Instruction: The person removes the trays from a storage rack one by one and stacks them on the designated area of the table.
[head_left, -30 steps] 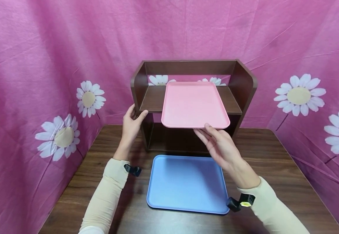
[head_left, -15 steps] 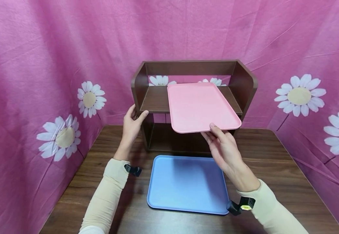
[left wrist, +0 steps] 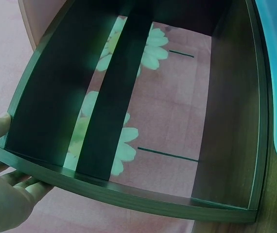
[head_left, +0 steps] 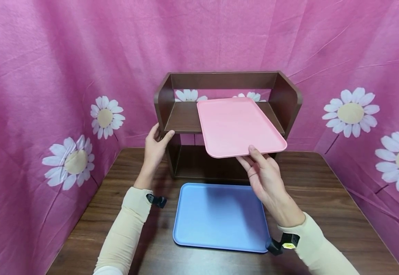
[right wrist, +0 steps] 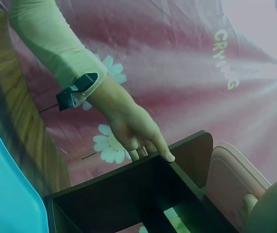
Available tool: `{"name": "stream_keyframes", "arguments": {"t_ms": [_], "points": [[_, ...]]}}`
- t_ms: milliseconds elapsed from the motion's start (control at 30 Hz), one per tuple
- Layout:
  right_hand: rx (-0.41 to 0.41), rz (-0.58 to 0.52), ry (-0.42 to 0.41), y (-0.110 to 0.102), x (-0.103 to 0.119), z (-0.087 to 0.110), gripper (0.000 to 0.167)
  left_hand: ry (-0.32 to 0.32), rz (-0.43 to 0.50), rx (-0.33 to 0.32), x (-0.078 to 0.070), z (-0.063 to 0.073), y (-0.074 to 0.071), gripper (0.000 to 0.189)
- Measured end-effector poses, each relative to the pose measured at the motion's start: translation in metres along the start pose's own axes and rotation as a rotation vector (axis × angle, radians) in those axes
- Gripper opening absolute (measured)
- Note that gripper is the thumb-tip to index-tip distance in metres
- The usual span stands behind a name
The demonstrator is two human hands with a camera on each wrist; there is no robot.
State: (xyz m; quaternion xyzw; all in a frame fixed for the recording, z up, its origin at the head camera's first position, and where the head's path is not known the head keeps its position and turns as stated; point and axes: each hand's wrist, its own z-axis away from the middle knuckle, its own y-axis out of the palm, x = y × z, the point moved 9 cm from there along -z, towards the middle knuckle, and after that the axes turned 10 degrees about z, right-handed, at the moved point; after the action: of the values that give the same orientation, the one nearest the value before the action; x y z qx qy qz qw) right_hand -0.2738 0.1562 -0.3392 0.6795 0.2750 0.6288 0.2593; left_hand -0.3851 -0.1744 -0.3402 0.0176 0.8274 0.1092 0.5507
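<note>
A brown two-tier wooden shelf (head_left: 185,118) stands at the back of the table. My left hand (head_left: 154,147) grips its left side panel, the thumb on the front edge by the middle board and the fingers behind the panel. In the left wrist view those fingers (left wrist: 34,187) lie against the outer face. With thumb on top and fingers beneath, my right hand (head_left: 263,173) pinches the near edge of a pink tray (head_left: 240,126). The tray slants over the upper board, its near end jutting out in front; whether its far end touches the board I cannot tell.
A blue tray (head_left: 220,217) lies flat on the wooden table (head_left: 320,191), right in front of the shelf. Pink cloth (head_left: 220,34) printed with daisies hangs behind and on both sides.
The pink tray has turned a little, its near end swinging right and towards me along with my right hand. My left hand has kept its grip on the shelf, and the blue tray has stayed put.
</note>
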Motion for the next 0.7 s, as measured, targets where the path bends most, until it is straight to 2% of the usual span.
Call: {"name": "stream_keyframes", "arguments": {"t_ms": [300, 700], "points": [[-0.049, 0.025, -0.057, -0.005, 0.009, 0.002, 0.032, 0.004, 0.000, -0.011, -0.002, 0.002, 0.000, 0.061], [-0.075, -0.025, -0.045, -0.011, 0.013, 0.003, 0.023, 0.002, 0.013, -0.006, -0.003, 0.003, 0.001, 0.061]]}}
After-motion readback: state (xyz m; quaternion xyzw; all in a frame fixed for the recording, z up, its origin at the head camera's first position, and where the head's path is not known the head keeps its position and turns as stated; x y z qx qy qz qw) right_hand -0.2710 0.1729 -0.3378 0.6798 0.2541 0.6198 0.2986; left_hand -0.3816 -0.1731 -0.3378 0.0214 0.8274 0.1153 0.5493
